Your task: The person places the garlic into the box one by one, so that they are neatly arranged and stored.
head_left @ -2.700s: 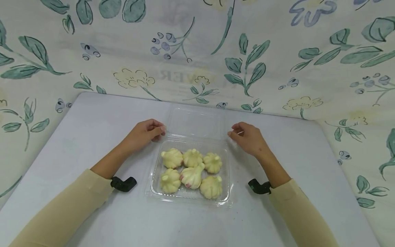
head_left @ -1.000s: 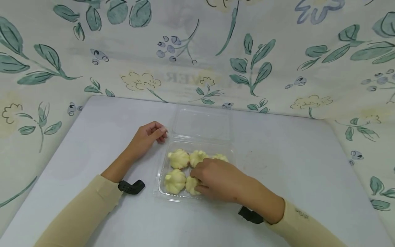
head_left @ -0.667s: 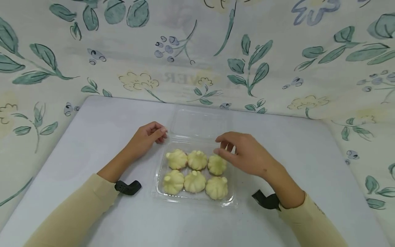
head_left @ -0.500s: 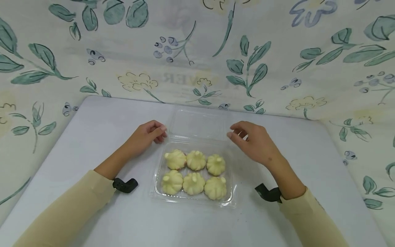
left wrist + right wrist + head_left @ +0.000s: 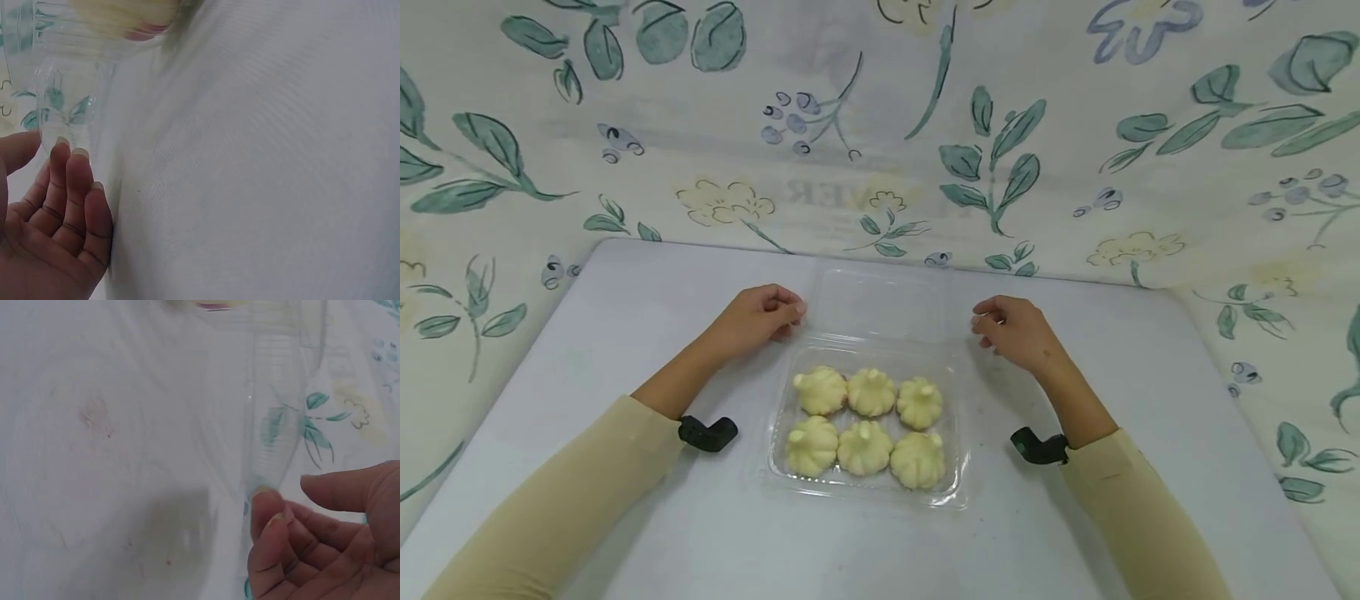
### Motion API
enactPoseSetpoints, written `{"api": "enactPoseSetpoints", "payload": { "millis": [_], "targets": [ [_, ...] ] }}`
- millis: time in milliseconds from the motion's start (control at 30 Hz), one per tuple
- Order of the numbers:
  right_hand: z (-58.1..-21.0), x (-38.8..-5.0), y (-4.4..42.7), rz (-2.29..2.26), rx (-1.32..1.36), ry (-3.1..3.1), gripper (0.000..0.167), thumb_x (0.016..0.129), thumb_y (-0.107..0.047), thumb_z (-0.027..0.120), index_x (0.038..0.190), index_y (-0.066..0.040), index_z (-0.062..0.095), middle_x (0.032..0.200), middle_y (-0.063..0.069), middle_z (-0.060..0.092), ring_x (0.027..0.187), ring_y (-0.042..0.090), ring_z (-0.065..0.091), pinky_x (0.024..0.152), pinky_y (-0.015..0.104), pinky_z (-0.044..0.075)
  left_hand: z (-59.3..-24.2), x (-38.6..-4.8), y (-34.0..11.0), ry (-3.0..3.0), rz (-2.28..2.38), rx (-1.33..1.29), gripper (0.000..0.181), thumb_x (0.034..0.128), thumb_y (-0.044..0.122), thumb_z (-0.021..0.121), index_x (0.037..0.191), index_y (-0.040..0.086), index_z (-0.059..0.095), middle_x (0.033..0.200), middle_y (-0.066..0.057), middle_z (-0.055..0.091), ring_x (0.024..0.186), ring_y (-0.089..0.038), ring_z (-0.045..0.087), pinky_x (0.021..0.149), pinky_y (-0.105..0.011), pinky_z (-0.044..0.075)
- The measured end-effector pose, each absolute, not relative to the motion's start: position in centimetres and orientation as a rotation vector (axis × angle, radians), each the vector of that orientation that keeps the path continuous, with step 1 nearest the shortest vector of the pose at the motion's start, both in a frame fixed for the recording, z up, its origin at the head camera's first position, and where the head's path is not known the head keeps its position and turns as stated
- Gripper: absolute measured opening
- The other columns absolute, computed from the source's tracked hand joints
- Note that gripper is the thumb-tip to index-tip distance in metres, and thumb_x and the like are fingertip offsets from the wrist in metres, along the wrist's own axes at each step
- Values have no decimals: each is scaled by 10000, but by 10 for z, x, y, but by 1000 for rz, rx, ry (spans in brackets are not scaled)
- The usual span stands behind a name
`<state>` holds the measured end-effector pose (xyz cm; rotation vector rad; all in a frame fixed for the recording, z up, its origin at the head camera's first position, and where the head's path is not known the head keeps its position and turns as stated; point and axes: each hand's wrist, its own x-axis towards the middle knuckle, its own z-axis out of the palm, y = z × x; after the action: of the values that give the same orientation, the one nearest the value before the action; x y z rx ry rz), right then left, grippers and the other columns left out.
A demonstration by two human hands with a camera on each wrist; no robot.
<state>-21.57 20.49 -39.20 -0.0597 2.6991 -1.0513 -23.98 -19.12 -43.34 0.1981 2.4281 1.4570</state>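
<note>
A clear plastic clamshell box [image 5: 958, 467] lies open, its lid [image 5: 880, 304] folded back flat on the far side. Several pale garlic bulbs [image 5: 865, 448] sit in its base in two rows of three, stems mostly up. My left hand [image 5: 760, 315] rests by the lid's left edge, fingers loosely bent; in the left wrist view, thumb and fingertips [image 5: 78, 165] are beside the clear plastic, and whether they touch it I cannot tell. To the right of the lid is my right hand [image 5: 1015, 329], fingers relaxed and holding nothing, a small gap from the plastic.
The white table [image 5: 647, 517] carries the box near its middle. Behind it and at the sides hangs a cloth [image 5: 1060, 100] printed with leaves and flowers. Black wrist cameras [image 5: 707, 434] stick out from both cuffs. Small reddish specks [image 5: 97, 419] mark the table near my right hand.
My right hand reached onto the front middle garlic bulb, then withdrew to the lid's right side. That bulb, earlier lying tilted, now stands stem up. My left hand has stayed by the lid.
</note>
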Motion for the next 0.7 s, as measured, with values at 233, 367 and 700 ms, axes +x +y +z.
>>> {"api": "enactPoseSetpoints", "payload": {
  "millis": [233,367,700],
  "targets": [
    [-399,-217,197,-1174,-120,2694,354,1050,-162,614,1353,21,609,1051,172,730,893,293,704,738,349,564,-426,-232,-192,2446,1481,233,373,1035,304,683,1255,6,638,1107,-161,723,949,-271,670,804,-322,546],
    [-396,-213,195,-1226,-172,2743,373,1046,-136,630,1383,17,587,1035,162,711,883,334,709,704,316,558,-420,-227,-194,2473,1500,270,359,1023,273,706,1248,3,633,1101,-164,702,966,-286,676,802,-348,550],
    [-375,-179,197,-1280,-375,2898,122,1028,-122,677,1135,-66,689,970,66,722,851,253,691,669,279,529,-404,-204,-201,2657,1363,521,188,1026,187,699,1129,76,588,1075,-47,681,981,-193,628,835,-331,507]
  ]
}}
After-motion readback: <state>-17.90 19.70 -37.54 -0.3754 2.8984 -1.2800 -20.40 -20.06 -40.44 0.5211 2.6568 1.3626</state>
